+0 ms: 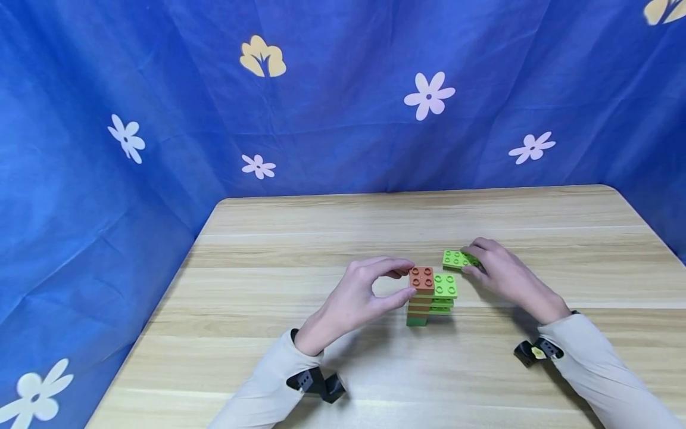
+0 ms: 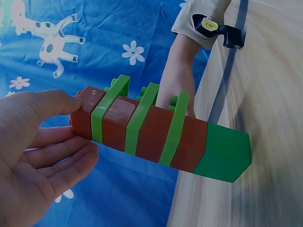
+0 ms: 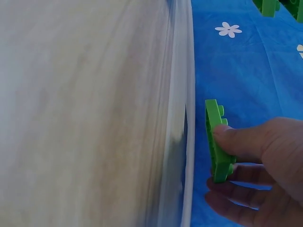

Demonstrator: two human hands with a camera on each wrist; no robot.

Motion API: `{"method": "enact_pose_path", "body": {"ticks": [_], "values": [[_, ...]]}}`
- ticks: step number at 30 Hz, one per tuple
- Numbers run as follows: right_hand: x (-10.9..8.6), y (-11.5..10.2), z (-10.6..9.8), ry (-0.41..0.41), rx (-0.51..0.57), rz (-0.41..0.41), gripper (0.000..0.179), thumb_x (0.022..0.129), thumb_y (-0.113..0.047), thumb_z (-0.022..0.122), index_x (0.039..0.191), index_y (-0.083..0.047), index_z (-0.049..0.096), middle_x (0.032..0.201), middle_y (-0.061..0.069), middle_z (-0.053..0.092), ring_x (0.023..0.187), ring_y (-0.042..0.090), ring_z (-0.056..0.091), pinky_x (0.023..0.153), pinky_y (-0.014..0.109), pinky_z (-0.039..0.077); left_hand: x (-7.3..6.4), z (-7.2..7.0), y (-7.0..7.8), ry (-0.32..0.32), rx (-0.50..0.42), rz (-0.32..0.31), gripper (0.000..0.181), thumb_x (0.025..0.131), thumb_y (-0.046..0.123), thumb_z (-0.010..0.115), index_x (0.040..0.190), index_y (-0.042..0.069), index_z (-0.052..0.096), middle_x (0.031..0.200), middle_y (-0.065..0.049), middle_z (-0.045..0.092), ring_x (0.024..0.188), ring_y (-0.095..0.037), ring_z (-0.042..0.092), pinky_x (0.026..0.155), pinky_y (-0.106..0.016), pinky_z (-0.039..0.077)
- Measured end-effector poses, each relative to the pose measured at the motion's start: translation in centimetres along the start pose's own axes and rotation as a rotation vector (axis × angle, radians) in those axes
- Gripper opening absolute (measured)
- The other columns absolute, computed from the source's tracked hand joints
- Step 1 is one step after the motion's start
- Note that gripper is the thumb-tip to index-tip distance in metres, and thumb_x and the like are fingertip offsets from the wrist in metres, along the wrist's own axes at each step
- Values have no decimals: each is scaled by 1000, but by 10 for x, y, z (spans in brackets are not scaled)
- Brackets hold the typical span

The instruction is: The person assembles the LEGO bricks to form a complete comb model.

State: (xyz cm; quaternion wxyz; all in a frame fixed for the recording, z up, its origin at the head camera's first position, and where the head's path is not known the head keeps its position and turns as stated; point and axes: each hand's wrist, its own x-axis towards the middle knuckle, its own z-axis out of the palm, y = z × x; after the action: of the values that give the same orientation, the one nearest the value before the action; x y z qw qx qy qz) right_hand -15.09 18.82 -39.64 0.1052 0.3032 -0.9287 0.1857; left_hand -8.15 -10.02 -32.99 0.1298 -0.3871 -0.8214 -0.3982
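A tower of toy building bricks stands on the table, with brown bricks (image 2: 151, 132) alternating with thin lime-green plates (image 1: 445, 286) above a dark green base brick (image 2: 223, 153). The three plates jut out to the right in the head view. My left hand (image 1: 354, 298) holds the top brown brick (image 1: 421, 278) between thumb and fingers. Just behind and right of the tower, my right hand (image 1: 501, 271) pinches another lime-green plate (image 3: 217, 142) by its right end. That plate's studs face up in the head view.
The wood-grain table (image 1: 278, 238) extends around the tower. A blue cloth (image 1: 343, 101) with white and yellow flower prints hangs behind it and along the left side. Black wrist-camera mounts (image 1: 318, 384) stick out from both sleeves.
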Motion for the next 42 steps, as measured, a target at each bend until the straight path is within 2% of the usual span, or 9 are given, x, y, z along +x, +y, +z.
{"method": "enact_pose_path", "body": {"ticks": [10, 23, 34, 42], "values": [[-1, -2, -3, 62, 21, 1, 40, 86, -11, 71, 120, 8, 61, 109, 20, 62, 100, 36, 60, 90, 52, 50, 0, 0, 1, 2, -6, 4, 33, 84, 13, 75, 113, 1, 67, 108, -8, 71, 93, -16, 67, 86, -20, 52], [1, -12, -12, 180, 10, -117, 40, 82, -11, 75, 116, 8, 62, 104, 19, 64, 93, 33, 62, 82, 49, 54, 0, 0, 2, 13, -4, 14, 33, 83, 12, 75, 113, 0, 67, 106, -8, 71, 92, -17, 67, 86, -20, 52], [2, -22, -21, 256, 73, -197, 41, 78, -5, 77, 115, 6, 64, 101, 14, 65, 91, 30, 64, 79, 46, 56, 0, 0, 0, 18, -7, 23, 33, 83, 13, 75, 113, 0, 67, 105, -9, 71, 92, -18, 67, 85, -21, 53], [2, -33, -31, 268, 91, -204, 41, 79, -7, 76, 117, 3, 64, 104, 10, 65, 93, 25, 64, 79, 42, 56, 0, 1, 0, 20, -15, 14, 33, 83, 12, 75, 113, 0, 67, 105, -8, 71, 92, -18, 68, 86, -19, 52]]}}
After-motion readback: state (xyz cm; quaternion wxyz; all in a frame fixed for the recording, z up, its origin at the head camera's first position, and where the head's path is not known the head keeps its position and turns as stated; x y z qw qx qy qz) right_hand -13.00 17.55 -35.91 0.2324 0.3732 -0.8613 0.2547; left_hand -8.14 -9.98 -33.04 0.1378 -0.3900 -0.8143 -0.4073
